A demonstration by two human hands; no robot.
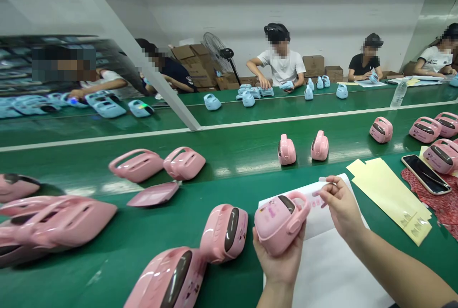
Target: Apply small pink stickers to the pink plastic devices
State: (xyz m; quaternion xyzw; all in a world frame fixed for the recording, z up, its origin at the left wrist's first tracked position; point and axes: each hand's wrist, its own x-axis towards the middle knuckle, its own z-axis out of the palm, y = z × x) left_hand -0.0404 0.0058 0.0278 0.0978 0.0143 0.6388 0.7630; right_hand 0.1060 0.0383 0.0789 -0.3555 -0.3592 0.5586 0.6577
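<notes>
My left hand point(279, 265) is closed around a pink plastic toy housing point(275, 224) with a top handle, a dark window and pink decals on its pale face. It is held tilted above a white sheet point(322, 260). To its right, my right hand point(336, 203) is raised over the sheet, thumb and forefinger pinched near a small pale piece point(322, 179) that looks like a sticker. Small pink prints point(316, 202) show on the sheet beneath these fingers. Left of my left hand stand a pink housing point(223, 234) with a dark window and a nearer one point(168, 279).
More pink housings point(136, 164) lie at left and along the green belt point(243, 148). Yellow paper strips point(393, 198), a phone point(425, 174) and red cloth point(434, 203) are at right. Beyond a white rail point(272, 121), co-workers handle blue housings point(212, 102). A bottle point(399, 93) stands there.
</notes>
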